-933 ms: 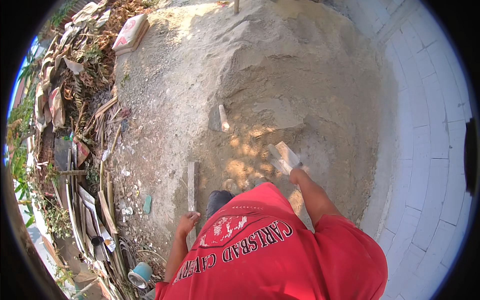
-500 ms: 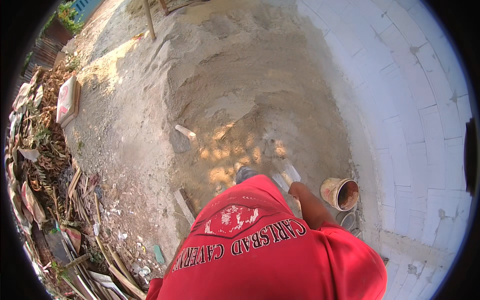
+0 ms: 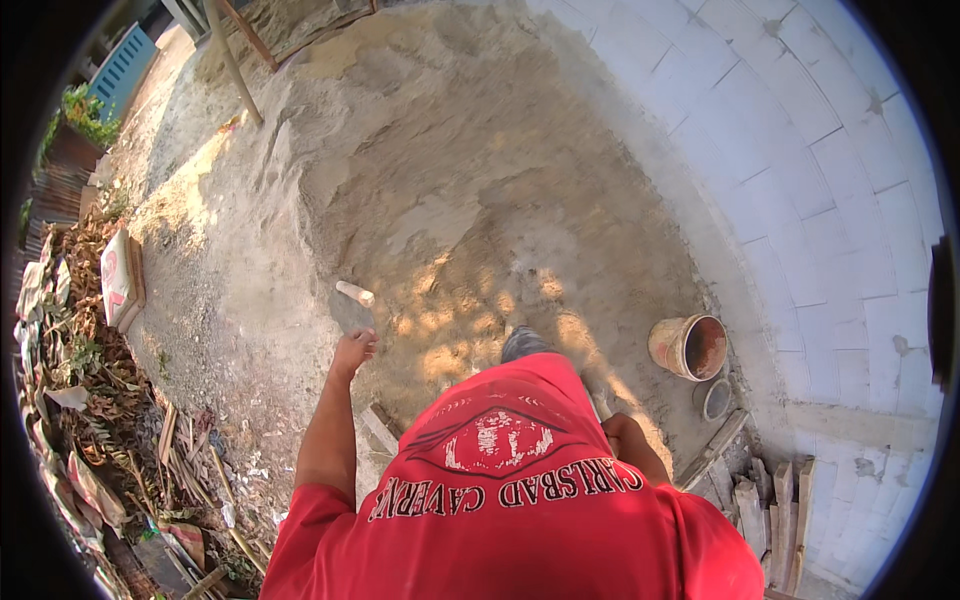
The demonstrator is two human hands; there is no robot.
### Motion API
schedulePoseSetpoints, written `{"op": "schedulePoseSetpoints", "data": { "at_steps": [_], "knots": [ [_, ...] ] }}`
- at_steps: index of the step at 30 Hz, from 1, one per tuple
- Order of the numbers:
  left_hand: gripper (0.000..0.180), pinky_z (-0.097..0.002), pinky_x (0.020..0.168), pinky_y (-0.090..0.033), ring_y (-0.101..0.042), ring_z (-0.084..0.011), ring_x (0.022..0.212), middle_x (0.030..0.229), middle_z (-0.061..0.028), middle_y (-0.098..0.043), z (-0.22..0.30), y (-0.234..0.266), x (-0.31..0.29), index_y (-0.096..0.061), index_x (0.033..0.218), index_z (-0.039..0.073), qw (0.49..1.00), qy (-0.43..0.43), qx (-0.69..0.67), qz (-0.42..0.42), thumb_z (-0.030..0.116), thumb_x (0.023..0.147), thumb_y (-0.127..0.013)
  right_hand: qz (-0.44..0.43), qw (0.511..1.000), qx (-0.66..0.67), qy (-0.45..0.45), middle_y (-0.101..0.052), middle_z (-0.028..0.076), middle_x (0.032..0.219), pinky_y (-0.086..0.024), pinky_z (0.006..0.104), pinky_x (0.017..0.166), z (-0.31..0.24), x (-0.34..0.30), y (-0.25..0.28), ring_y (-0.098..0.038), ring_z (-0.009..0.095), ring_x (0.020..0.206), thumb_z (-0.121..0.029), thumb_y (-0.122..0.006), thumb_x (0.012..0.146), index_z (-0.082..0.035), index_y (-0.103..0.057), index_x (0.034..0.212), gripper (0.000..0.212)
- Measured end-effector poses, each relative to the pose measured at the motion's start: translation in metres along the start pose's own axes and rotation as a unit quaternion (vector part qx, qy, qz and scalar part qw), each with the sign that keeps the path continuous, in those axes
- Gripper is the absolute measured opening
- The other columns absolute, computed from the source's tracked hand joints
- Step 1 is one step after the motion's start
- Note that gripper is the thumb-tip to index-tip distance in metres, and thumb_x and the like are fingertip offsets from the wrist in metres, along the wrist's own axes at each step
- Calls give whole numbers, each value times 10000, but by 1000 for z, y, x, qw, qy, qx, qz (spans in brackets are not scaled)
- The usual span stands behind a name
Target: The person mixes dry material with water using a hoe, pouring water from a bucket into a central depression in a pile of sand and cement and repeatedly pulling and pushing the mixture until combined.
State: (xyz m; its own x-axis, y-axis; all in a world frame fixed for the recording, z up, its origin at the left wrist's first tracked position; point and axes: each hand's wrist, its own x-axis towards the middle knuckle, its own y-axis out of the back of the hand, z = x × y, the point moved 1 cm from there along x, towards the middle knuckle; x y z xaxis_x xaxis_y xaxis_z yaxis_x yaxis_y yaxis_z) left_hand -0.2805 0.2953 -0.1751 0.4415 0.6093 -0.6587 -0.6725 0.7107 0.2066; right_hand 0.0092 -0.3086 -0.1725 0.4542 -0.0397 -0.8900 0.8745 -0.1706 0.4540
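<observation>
My left hand [image 3: 354, 350] reaches out over the grey ground with its fingers loosely bent and nothing visible in them. Just beyond it lies a trowel with a pale wooden handle [image 3: 355, 293], its grey blade partly covered by the hand. Beside my red shirt [image 3: 480, 530], my right hand [image 3: 624, 436] is closed round a pale wooden handle [image 3: 599, 398]; the shirt hides much of both, and the tool's end cannot be made out. A dark shoe [image 3: 522, 343] shows beyond the shirt.
A stained bucket [image 3: 672, 346] and a smaller round container [image 3: 712, 399] stand right, near a pale block wall [image 3: 830, 230]. Planks [image 3: 780, 515] lean lower right. A sand mound [image 3: 480, 110] rises ahead. Left are a bag [image 3: 120, 280], dry leaves and scrap wood [image 3: 170, 440].
My left arm has come into view, stretched toward the trowel. My right hand has drawn back toward my body with the handle, and the tool's flat end no longer shows clearly.
</observation>
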Motion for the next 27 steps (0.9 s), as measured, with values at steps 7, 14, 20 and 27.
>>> {"op": "schedulePoseSetpoints", "data": {
  "at_steps": [7,14,20,27],
  "knots": [
    [576,-391,843,-545,-672,-262,1041,1157,-112,-712,-42,-135,-13,-685,1228,64,895,-82,325,-295,525,884,-656,-45,998,10,45,-704,155,813,-504,414,619,-44,58,48,-651,229,673,-208,-769,849,67,-701,1057,350],
    [611,-402,998,-485,-621,-332,1194,1277,-181,-661,32,-229,-7,-688,1204,26,946,183,157,-218,557,914,-597,-9,988,-116,100,-729,178,833,-536,417,659,-43,142,143,-712,270,719,-225,-748,811,48,-724,1021,346],
    [461,-395,869,-544,-704,-303,1005,1044,-160,-738,102,-285,39,-718,1158,61,962,-40,247,-112,451,926,-639,11,960,-194,203,-703,278,821,-546,439,630,-150,189,205,-697,396,669,-248,-710,776,86,-650,1049,436],
    [487,-408,825,-540,-682,-277,919,1059,-107,-686,188,-393,87,-616,1221,36,956,134,-221,-139,457,976,-604,-110,934,-126,314,-677,187,899,-541,379,592,-342,86,223,-673,269,634,-208,-684,858,34,-486,1263,511]
  ]
}}
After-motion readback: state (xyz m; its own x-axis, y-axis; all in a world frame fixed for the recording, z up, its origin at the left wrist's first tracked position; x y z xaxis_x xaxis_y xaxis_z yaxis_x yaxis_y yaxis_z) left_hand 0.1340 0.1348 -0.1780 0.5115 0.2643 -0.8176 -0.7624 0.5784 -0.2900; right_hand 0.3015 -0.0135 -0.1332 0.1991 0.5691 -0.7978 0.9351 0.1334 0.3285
